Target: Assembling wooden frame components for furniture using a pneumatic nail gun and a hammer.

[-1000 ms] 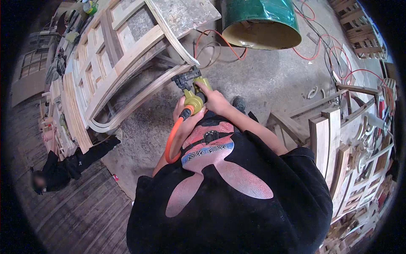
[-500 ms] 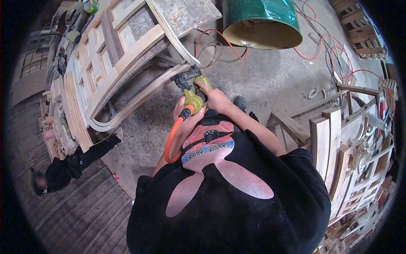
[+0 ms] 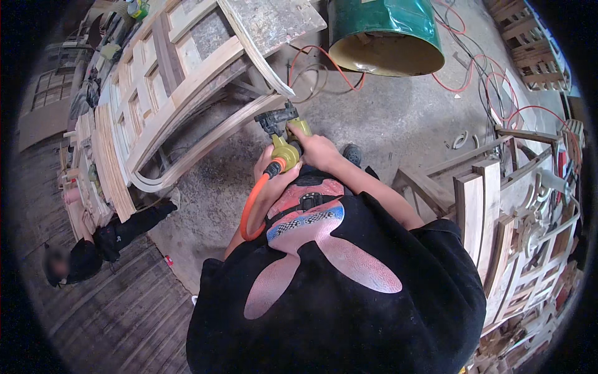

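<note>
Both my hands are wrapped round a yellow-green nail gun with a black magazine, held in front of my waist. My left hand closes on it beside the orange air hose, which curves back past my left forearm. My right hand grips the other side of the tool, fingers partly hidden behind it. The black end lies near a curved wooden strip, which belongs to a pale wooden frame on the left; I cannot tell whether they touch.
A green metal drum lies ahead, with red hoses across the concrete floor to its right. Wooden boards and frames stack up on my right. Another person in dark clothes is at the left beside stacked curved wood.
My hands and the nail gun have shifted only slightly. The person at the left has moved an arm toward the stacked wood.
</note>
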`<control>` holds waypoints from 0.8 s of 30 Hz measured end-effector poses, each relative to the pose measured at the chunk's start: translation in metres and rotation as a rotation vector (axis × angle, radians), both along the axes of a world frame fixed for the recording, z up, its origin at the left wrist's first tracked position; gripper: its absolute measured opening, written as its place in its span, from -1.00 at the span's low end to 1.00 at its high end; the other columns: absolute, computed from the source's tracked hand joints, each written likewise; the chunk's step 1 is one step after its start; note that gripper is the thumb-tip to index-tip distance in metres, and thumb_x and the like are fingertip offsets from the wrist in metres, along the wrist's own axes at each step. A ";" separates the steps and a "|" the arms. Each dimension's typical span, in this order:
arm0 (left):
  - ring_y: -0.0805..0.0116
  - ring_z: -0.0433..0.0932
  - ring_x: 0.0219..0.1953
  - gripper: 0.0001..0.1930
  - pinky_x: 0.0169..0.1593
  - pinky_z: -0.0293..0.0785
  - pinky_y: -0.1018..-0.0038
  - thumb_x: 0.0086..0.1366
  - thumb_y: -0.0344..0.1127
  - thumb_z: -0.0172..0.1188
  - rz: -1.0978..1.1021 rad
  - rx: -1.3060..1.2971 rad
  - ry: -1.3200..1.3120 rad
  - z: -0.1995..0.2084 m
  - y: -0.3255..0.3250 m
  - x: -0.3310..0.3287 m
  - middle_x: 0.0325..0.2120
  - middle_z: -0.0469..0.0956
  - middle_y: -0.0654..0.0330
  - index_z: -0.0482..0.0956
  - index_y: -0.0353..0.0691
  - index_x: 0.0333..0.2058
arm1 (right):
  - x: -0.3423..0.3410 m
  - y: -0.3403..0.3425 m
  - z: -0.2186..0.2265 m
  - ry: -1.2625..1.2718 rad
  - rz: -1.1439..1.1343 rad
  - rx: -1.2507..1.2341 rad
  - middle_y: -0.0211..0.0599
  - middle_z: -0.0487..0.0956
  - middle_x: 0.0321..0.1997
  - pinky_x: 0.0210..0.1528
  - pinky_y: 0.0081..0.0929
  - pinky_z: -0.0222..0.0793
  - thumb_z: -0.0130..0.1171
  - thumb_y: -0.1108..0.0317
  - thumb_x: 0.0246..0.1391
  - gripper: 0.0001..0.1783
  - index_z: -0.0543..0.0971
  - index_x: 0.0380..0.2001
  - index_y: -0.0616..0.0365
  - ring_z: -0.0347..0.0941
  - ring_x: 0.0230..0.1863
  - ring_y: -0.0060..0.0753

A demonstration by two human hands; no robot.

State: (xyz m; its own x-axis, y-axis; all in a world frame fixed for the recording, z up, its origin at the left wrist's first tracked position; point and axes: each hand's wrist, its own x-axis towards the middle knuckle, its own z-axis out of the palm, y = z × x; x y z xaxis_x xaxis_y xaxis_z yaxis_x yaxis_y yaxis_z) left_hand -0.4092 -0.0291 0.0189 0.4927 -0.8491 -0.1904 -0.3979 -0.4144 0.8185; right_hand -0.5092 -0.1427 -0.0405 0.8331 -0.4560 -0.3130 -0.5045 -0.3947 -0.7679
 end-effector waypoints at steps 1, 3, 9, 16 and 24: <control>0.27 0.48 -0.32 -0.51 -0.21 0.38 0.40 -0.17 -0.24 0.31 0.003 -0.003 -0.003 0.001 0.003 0.000 -0.39 0.47 0.11 0.38 -0.26 -0.23 | -0.001 0.002 0.001 0.023 0.030 -0.041 0.03 0.52 -0.43 -0.33 -0.15 0.36 0.32 0.29 -0.38 -0.07 0.08 0.12 0.02 0.46 -0.33 0.07; 0.29 0.49 -0.32 -0.51 -0.21 0.39 0.41 -0.19 -0.24 0.32 -0.018 0.022 0.038 0.000 0.010 -0.001 -0.39 0.48 0.12 0.39 -0.26 -0.24 | -0.005 0.008 0.000 0.022 0.055 -0.061 0.02 0.52 -0.43 -0.34 -0.16 0.36 0.32 0.26 -0.37 -0.10 0.09 0.10 0.05 0.47 -0.33 0.05; 0.33 0.51 -0.32 -0.53 -0.21 0.40 0.45 -0.20 -0.22 0.34 -0.093 0.163 0.086 0.008 0.029 -0.016 -0.40 0.50 0.12 0.42 -0.25 -0.28 | -0.025 0.031 -0.015 0.018 0.208 -0.114 0.01 0.52 -0.43 -0.37 -0.15 0.37 0.26 0.16 -0.31 -0.26 0.18 -0.03 0.10 0.47 -0.35 0.03; 0.41 0.50 -0.33 -0.55 -0.22 0.40 0.50 -0.17 -0.25 0.33 -0.214 0.215 0.101 0.002 0.055 -0.025 -0.41 0.50 0.11 0.43 -0.27 -0.26 | -0.042 0.063 -0.017 0.056 0.245 -0.196 -0.05 0.49 -0.28 -0.34 -0.20 0.40 0.24 0.05 -0.31 -0.25 0.21 -0.03 0.09 0.48 -0.29 -0.05; 0.46 0.47 -0.36 -0.60 -0.27 0.41 0.50 -0.12 -0.33 0.30 -0.162 0.112 0.123 -0.003 0.112 0.025 -0.42 0.50 0.19 0.39 -0.27 -0.28 | 0.001 0.109 -0.019 -0.081 0.206 -0.394 -0.18 0.34 -0.20 -0.37 -0.29 0.41 0.37 0.09 -0.50 -0.15 0.23 -0.03 -0.03 0.46 -0.28 -0.14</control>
State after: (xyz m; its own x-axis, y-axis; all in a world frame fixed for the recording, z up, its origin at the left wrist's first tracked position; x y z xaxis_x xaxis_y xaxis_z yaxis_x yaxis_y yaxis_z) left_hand -0.3838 0.0833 0.0158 0.3193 -0.8853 -0.3381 -0.3664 -0.4444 0.8175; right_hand -0.5081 -0.0338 -0.0592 0.9337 -0.3492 -0.0791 -0.3292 -0.7507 -0.5727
